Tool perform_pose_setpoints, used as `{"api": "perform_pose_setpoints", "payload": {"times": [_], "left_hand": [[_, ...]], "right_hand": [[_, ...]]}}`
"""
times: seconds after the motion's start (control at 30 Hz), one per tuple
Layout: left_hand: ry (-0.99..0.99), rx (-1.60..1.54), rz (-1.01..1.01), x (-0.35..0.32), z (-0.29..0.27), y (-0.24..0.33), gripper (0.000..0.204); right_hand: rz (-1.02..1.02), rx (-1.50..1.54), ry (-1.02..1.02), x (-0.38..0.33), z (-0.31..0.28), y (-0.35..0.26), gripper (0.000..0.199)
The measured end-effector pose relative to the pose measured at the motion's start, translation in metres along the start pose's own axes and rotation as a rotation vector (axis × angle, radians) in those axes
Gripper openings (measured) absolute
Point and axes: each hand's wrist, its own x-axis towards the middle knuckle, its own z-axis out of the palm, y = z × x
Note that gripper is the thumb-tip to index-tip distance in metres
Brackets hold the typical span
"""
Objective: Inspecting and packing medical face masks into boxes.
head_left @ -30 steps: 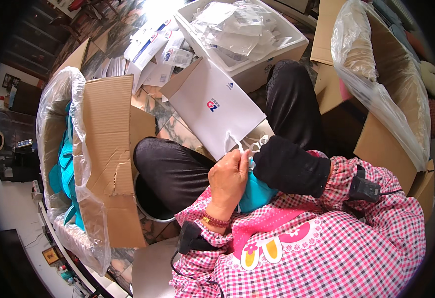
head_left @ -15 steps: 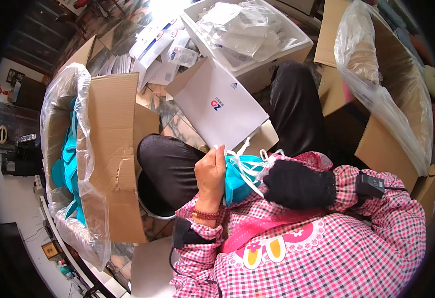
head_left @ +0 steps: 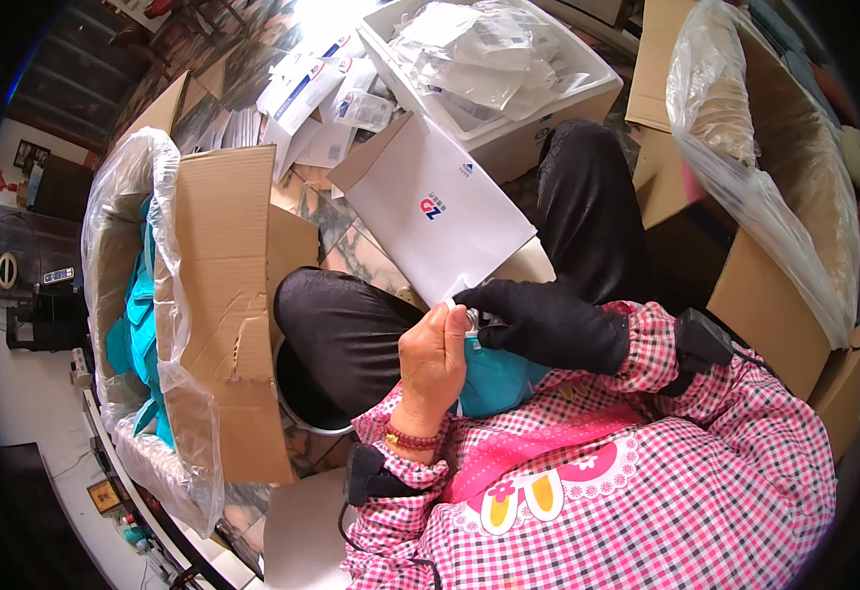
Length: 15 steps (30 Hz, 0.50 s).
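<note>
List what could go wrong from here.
The white strap pinched in the left hand could slip or tangle, with the black-gloved right hand crowding close. The turquoise piece, partly hidden by that hand, might drop if released. The white box, seemingly just beyond, could get bumped.

Bare left hand (head_left: 432, 359), red beaded bracelet (head_left: 410, 439) at the wrist, pinching white ties (head_left: 458, 293) between thumb and fingers. Black-gloved right hand (head_left: 553, 323) meets it, over a teal fabric piece (head_left: 494, 383) at the lap. White box (head_left: 440, 216) just beyond, between the knees; behind it, foam bin (head_left: 587, 108) of clear packets (head_left: 479, 64). Left: carton (head_left: 224, 324), plastic-lined, teal pieces (head_left: 139, 320) inside. Right: another lined carton (head_left: 769, 305).
</note>
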Motion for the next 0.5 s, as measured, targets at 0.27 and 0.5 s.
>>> {"api": "perform_pose_setpoints", "payload": {"times": [0.27,0.5], "left_hand": [[0.01,0.107,-0.021,0.0,0.007,-0.002,0.024],[0.016,0.168,0.052,-0.002,0.012,-0.005,0.021]], "right_hand": [[-0.319,-0.757,0.041,-0.001,0.001,0.007,0.014],[-0.318,-0.471,-0.147,-0.018,0.001,0.002,0.01]]}}
